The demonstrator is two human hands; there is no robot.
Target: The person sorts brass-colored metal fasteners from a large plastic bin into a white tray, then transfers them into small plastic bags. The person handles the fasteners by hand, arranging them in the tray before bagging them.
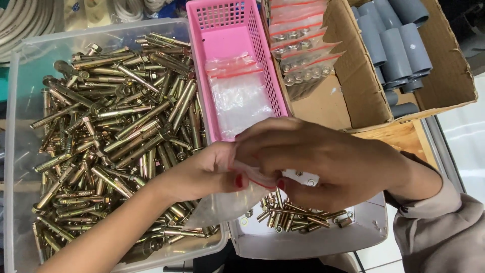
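Both the left hand (202, 174) and right hand (323, 162) pinch the small clear plastic zip bag (227, 202) (red-striped mouth) above the white tray (303, 237); pressing evenly along the strip should seal it.

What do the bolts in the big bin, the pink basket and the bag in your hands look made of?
Bolts: metal, likely yellow-plated steel, by the brassy shine. Pink basket: moulded plastic, perforated walls. Bag between left hand and right hand: thin clear plastic film; it crinkles and shows through.

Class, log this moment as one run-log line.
left hand: pinching plastic bag | right hand: pinching bag mouth | beneath: small tray with anchor bolts
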